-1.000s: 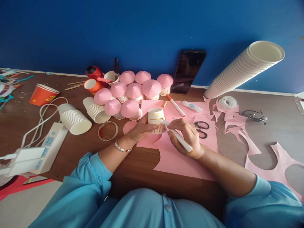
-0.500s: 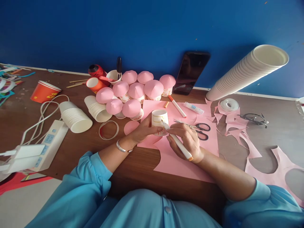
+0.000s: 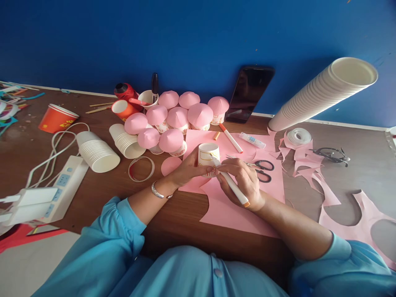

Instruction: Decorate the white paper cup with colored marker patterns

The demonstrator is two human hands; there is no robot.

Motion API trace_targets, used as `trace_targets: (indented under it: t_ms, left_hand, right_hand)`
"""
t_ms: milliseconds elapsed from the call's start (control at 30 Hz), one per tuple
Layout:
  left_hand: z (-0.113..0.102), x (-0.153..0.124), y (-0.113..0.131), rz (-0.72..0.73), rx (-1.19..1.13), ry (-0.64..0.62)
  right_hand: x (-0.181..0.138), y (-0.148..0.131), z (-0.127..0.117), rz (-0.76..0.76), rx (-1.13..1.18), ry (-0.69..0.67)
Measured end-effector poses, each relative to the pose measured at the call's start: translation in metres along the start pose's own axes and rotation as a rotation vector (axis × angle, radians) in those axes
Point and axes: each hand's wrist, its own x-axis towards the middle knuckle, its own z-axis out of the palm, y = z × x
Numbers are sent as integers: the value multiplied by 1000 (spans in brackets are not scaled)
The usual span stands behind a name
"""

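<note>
My left hand [image 3: 189, 171] is closed around the side of a small white paper cup [image 3: 204, 152], which carries yellow drawn lines and reddish strokes near its lower edge. In my right hand [image 3: 243, 181] is a white marker [image 3: 232, 186] with an orange end. Its tip touches or almost touches the cup's front wall. Beneath both hands lies a pink paper sheet [image 3: 241, 214]. Black-handled scissors [image 3: 262, 166] rest on that sheet just past my right hand, their blades partly hidden. A pink paper disc [image 3: 171, 166] is beside my left hand.
Several cups with pink cone tops [image 3: 177, 117] stand behind the cup. A phone [image 3: 250, 95] leans on the blue wall near a tall cup stack [image 3: 321, 95]. An uncapped marker [image 3: 231, 139], tape roll [image 3: 299, 136], paper scraps [image 3: 329, 192], lying cups [image 3: 97, 152] and a power strip [image 3: 63, 187] surround the work.
The marker and my right hand have shifted very slightly up and left against the cup. My left hand keeps its hold, and the other things stay in place.
</note>
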Motion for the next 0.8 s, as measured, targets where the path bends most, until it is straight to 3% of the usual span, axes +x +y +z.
trace_targets:
  t_ms: [800]
  left_hand:
    - [-1,1,-2,-7,-101,81]
  right_hand:
    - [-3,4,-1,38,62,-13]
